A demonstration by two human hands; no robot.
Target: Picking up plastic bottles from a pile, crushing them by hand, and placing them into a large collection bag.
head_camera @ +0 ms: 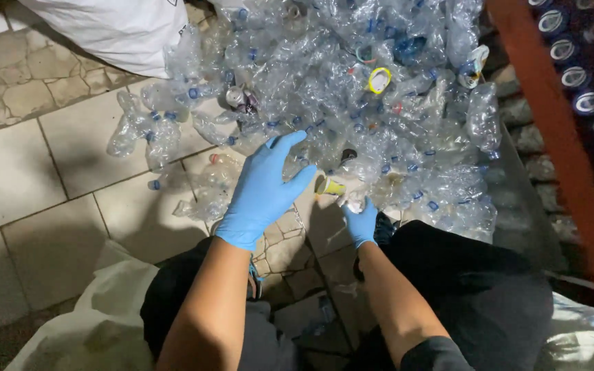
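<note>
Sorting crushed bottles (pixel 352 89): left hand (pixel 262 189) spread open, empty, at pile's 7 o'clock; right hand (pixel 360 221) pinches 1 bottle (pixel 342 192), which looks ready to lift clear.

Pale tiled floor (pixel 49 178) under a heap of crushed clear plastic bottles (pixel 352 89), white sack (pixel 118 31) beside.

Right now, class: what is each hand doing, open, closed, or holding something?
Left hand: open, blue-gloved fingers spread over the pile of crushed clear plastic bottles, holding nothing.
Right hand: closed on a small clear plastic bottle at the pile's edge.
</note>
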